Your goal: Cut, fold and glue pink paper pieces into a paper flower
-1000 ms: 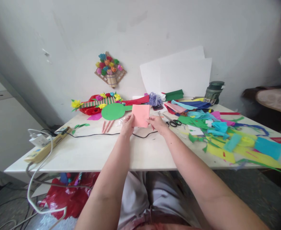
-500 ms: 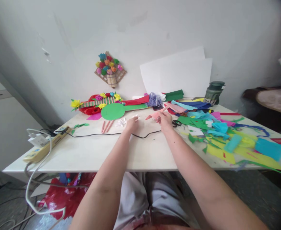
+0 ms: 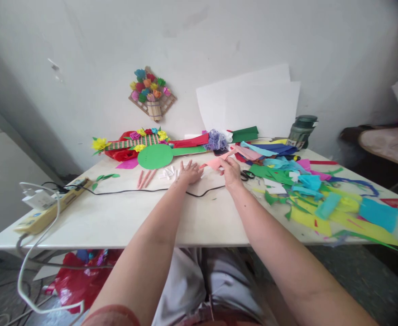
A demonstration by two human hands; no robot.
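Observation:
My right hand (image 3: 231, 172) is closed on a piece of pink crepe paper (image 3: 215, 163), pinched between thumb and fingers above the white table (image 3: 205, 222). My left hand (image 3: 189, 173) lies spread and palm down on the table, close to the paper's left tip. Just left of it is a small pile of white rolled paper pieces (image 3: 169, 173). Several thin pink rolled sticks (image 3: 146, 179) lie farther left. Behind my left hand is a green round paper shape (image 3: 155, 156) with a long strip. Black-handled scissors (image 3: 248, 174) rest beside my right hand.
Colourful paper scraps (image 3: 321, 199) cover the table's right side. A dark green bottle (image 3: 302, 132) stands at the back right. A black cable (image 3: 134, 191) crosses from the power strip (image 3: 52, 206) toward my hands. A flower-decorated woven strip (image 3: 131, 144) lies at the back left.
My left hand has let go of a small white piece and now lies flat with fingers spread. My right hand still holds the pink paper. The view has shifted slightly.

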